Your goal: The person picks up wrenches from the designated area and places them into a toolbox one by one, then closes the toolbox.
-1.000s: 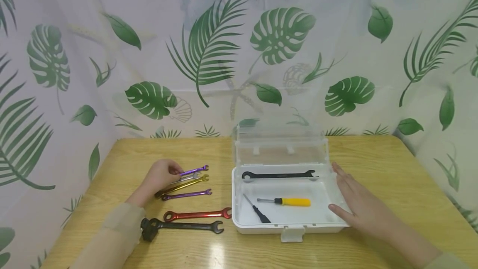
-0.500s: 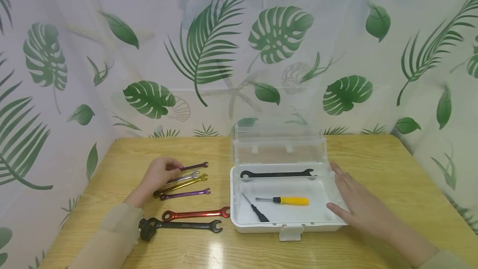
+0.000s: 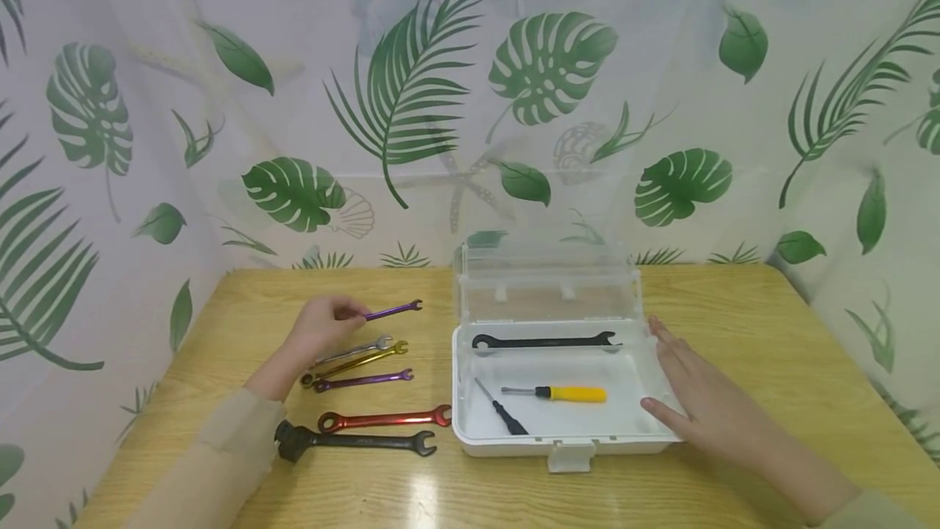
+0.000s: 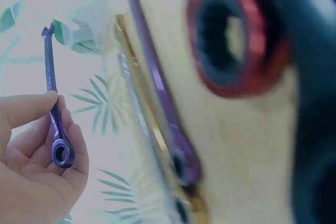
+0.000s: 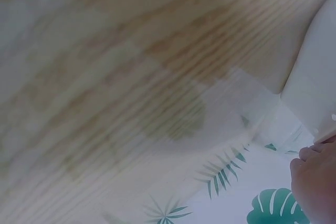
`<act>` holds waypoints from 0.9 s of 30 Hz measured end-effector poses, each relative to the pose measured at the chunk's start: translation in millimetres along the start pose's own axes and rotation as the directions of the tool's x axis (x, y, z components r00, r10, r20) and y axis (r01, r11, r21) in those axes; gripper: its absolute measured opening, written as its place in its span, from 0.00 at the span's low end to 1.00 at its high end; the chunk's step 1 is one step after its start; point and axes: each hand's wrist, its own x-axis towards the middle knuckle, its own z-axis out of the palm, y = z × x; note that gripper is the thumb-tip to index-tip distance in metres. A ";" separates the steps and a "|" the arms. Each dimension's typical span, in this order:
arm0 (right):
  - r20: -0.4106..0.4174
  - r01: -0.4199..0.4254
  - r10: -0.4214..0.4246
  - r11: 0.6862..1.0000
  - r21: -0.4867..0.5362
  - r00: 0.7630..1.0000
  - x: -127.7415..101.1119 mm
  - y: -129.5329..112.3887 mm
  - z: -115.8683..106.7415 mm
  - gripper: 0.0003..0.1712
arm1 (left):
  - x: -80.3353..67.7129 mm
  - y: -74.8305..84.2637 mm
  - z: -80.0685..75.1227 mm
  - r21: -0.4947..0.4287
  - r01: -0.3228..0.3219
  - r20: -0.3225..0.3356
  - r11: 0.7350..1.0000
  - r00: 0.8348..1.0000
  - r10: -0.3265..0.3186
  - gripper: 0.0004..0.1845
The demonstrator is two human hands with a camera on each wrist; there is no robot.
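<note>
My left hand (image 3: 323, 326) pinches one end of a small purple wrench (image 3: 394, 310) and holds it lifted above the table; the left wrist view shows the same purple wrench (image 4: 54, 106) between thumb and fingers of the left hand (image 4: 31, 156). Below it lie a silver wrench (image 3: 360, 347), a gold wrench (image 3: 360, 362) and a second purple wrench (image 3: 365, 380). My right hand (image 3: 698, 398) rests with straight fingers against the right side of the open white plastic box (image 3: 470, 423). The right hand (image 5: 317, 182) shows at the corner of the right wrist view.
A red wrench (image 3: 385, 418) and a black wrench (image 3: 360, 441) lie near the table's front left. Inside the box are a long black wrench (image 3: 547, 341), a yellow-handled screwdriver (image 3: 561, 393) and a small black screwdriver (image 3: 503, 416). The clear lid (image 3: 547, 284) stands upright behind.
My left hand has picked the top purple wrench out of the row and raised it up and slightly to the right. The right hand has stayed against the box.
</note>
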 end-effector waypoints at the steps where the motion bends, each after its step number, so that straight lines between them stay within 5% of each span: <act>1: -0.009 0.007 -0.007 1.000 -0.004 1.000 0.0 0.4 0.7 0.53 | 0.0 4.2 -0.7 0.012 -0.021 0.007 1.000 1.000 0.021 0.09; 9: -0.032 0.032 -0.032 0.999 -0.004 0.999 -0.4 1.2 1.6 0.51 | -1.6 34.4 4.5 0.063 -0.171 0.065 0.983 0.984 0.167 0.06; 17: -0.038 0.035 -0.035 0.999 -0.008 0.999 -0.1 0.7 1.4 0.51 | -8.1 59.5 13.5 0.024 -0.184 0.075 0.983 0.981 0.181 0.06; 27: -0.041 0.024 -0.024 1.000 -0.004 0.999 0.0 1.9 4.2 0.52 | -9.9 76.3 2.1 -0.035 -0.166 0.055 0.986 0.984 0.167 0.08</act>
